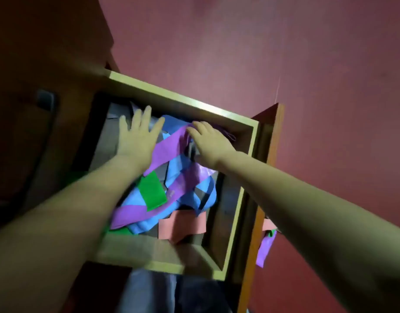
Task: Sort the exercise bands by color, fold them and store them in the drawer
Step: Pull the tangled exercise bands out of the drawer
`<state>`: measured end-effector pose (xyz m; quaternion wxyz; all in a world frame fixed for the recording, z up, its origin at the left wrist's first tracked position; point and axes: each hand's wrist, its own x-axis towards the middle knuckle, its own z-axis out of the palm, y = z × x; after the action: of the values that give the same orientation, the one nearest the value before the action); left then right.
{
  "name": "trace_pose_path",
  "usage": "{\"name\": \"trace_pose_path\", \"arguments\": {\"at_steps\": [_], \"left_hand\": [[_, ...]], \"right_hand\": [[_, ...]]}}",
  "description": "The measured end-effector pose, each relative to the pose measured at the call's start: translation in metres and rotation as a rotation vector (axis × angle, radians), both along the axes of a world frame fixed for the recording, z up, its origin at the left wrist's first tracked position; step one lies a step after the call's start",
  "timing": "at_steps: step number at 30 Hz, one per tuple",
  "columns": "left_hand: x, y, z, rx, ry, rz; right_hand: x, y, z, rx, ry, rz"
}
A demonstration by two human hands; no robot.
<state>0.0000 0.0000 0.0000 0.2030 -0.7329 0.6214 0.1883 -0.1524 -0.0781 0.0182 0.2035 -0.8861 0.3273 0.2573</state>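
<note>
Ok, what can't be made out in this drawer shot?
All head view:
- Right hand: its own back hides whether fingers pinch the purple band.
- Drawer floor: covered by tangled bands.
- Purple strip outside the drawer: top hidden behind the right forearm.
- Left forearm: motion-blurred.

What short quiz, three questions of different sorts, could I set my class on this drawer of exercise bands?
1. True or false: the bands in the drawer already lie folded and sorted by colour.
2. Which colour of band does the right hand touch? A green, B purple, C pink.
3. Fill in: the left hand lies flat with its fingers straight and ____.
Key: 1 false, they lie tangled together; 2 B, the purple band; 3 spread.
</note>
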Motion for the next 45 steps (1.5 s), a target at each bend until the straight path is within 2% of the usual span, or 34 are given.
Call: {"name": "trace_pose_path", "arguments": {"at_steps": [3,6,13,17,19,21,24,27,31,34,38,40,42,45], "left_hand": [[0.012,-0.019,-0.018,-0.029,-0.138,-0.208],[0.019,-0.026,-0.034,-0.054,-0.072,-0.221],[0.021,-0.005,-0.042,-0.057,0.092,0.088],[0.018,0.02,-0.043,-0.018,0.3,0.37],[0.02,0.038,-0.042,-0.019,0.364,0.48],[0.022,0.056,-0.039,-0.033,0.378,0.549],[0.02,0.076,-0.031,-0.062,0.318,0.627],[0.014,0.096,-0.027,-0.11,0.293,0.827],[0.001,0.111,-0.031,-0.118,0.439,1.124],[-0.004,0.107,-0.035,-0.076,0.514,1.311],[-0.004,0.108,-0.041,-0.232,0.613,1.515],[-0.004,0.116,-0.042,-0.249,0.63,1.578],[-0.005,0.125,-0.045,-0.205,0.672,1.664],[-0.014,0.134,-0.042,-0.02,0.685,1.688]], "right_hand": [[0.016,-0.014,-0.026,-0.051,0.017,0.075],[0.031,-0.017,-0.042,-0.078,0.012,0.124],[0.047,-0.008,-0.058,-0.241,0.013,0.117],[0.037,-0.004,-0.051,-0.208,0.009,0.187],[0.024,0.002,-0.05,-0.091,0.021,0.093],[0.01,0.01,-0.049,0.053,0.048,-0.094],[-0.009,0.029,-0.047,0.158,0.092,-0.269],[-0.028,0.06,-0.043,0.255,0.169,-0.495],[-0.041,0.096,-0.043,0.277,0.212,-0.553],[-0.038,0.102,-0.044,0.325,0.19,-0.735],[-0.034,0.116,-0.048,0.51,0.093,-1.102],[-0.029,0.134,-0.049,0.62,0.04,-1.23],[-0.025,0.153,-0.048,0.621,0.036,-1.209],[-0.028,0.165,-0.044,0.357,0.087,-0.917]]}}
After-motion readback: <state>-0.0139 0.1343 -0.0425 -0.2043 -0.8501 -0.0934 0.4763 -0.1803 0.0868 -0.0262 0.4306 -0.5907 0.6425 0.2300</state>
